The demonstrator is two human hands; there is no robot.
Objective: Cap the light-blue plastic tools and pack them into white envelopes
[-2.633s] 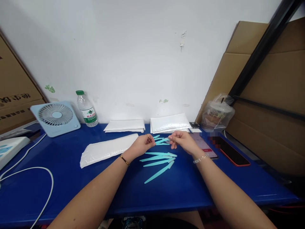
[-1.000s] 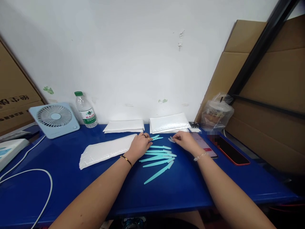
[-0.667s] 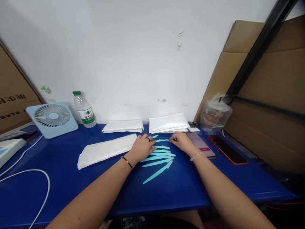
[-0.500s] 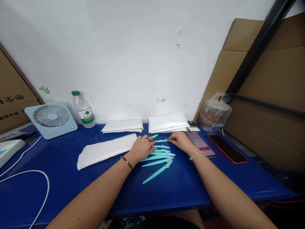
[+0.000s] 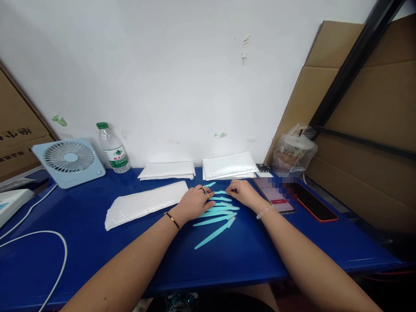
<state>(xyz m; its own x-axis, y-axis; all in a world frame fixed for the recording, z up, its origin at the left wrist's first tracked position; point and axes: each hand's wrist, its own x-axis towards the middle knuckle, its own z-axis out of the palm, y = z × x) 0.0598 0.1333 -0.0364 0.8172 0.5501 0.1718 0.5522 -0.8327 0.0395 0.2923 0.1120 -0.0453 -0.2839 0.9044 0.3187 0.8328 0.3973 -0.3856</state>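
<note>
Several turquoise eyebrow razors lie fanned out on the blue table. My left hand is closed over the handle of a razor at the far part of the fan, with its palm hiding the handle ends of others. At that razor's blade end, my right hand pinches with thumb and forefinger. Its fingertips hide whatever small piece sits there. Beyond the left fingers, the tip of another razor shows. A white padded mailer lies left of my left hand.
Two piles of white mailers, a left pile and a right pile, lie by the wall. A lit phone, a red-edged phone and a bagged drink cup stand right. Left are a water bottle, fan and white cable.
My right hand has shifted slightly left, and the pale bit at its fingertips is now covered. My left hand stays nearly in place on the razor.
</note>
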